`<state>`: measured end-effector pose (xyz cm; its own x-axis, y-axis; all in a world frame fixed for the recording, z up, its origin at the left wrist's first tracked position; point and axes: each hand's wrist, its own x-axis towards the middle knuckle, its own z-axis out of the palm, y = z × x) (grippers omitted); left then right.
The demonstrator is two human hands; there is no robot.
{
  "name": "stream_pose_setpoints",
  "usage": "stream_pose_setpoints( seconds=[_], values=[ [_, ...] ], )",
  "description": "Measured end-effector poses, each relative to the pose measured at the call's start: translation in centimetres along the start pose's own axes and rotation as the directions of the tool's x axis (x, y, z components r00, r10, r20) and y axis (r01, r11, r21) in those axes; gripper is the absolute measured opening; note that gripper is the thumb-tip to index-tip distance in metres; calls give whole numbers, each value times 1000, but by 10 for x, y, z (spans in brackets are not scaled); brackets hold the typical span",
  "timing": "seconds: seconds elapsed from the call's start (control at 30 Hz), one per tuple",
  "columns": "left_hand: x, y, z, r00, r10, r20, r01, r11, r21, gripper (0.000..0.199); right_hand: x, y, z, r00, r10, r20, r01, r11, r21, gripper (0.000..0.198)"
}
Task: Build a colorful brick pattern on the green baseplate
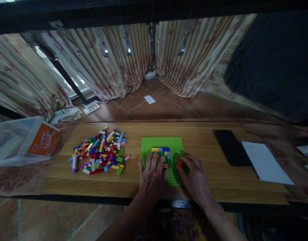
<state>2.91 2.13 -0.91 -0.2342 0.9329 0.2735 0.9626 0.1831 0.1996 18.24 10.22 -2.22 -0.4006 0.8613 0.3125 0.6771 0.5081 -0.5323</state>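
the left hand (152, 174) lies palm down over the near-left part of the green baseplate (161, 141), fingers a little spread, their tips on or just over bricks; whether it presses, i cannot tell. the right hand (196, 174), by the plate's right edge, pinches a red brick (180, 163) between thumb and finger; fingers cover part of it, so its long axis is unclear.

the baseplate sits flat on the wooden table (219, 184), straight ahead of the person. it looks roughly square, with no clear long axis, two sides running away from the person. a brick outline (161, 149) seems partly built on it: the back row runs left to right, and a side row comes from its right end toward the person. what lies under the left hand is hidden. the red brick appears not yet seated, and many bricks lie loose in the heap (101, 152) to the left. beyond the table, curtains (133, 60) hang.
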Motion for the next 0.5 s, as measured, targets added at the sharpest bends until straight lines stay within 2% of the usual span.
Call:
stream_pose_setpoints(
  seconds=[0.2,0.37,0.5],
  values=[
    [-4,-3,1,1000,8,-2,-8,999,-41,42,5,3,-5,997,-19,76,11,995,100,23],
    [-7,-7,5,1000,7,5,-7,998,-62,44,18,-15,1,986,-78,144,32,954,297,22],
    [-7,-8,3,1000,17,16,-16,996,-88,45,30,-28,8,973,-137,185,66,936,346,17]
  ],
)
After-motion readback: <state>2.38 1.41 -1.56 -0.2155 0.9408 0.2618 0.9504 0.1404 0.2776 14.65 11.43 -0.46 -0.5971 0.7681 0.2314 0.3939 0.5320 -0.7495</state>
